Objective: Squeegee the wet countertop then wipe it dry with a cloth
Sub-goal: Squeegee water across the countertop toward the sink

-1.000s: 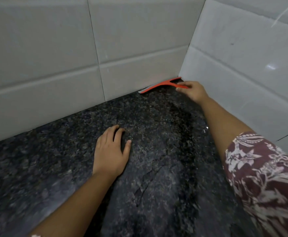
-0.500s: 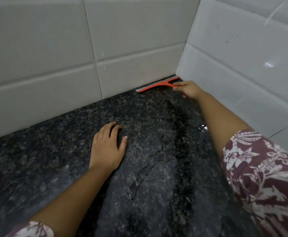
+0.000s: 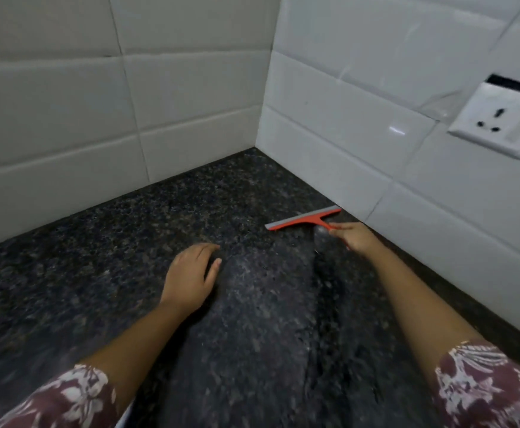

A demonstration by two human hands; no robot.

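Note:
An orange squeegee with a grey blade lies blade-down on the dark speckled granite countertop, its right end close to the right tiled wall. My right hand grips its handle from the near side. My left hand rests flat on the counter, left of the squeegee, fingers relaxed. A wet film with streaks and a darker water line covers the counter between my arms. No cloth is in view.
White tiled walls meet in a corner behind the counter. A white wall socket sits on the right wall above the counter.
The squeegee has come away from the back wall toward me along the right wall, drawn by my right hand. My left hand stays on the counter. The view has shifted right.

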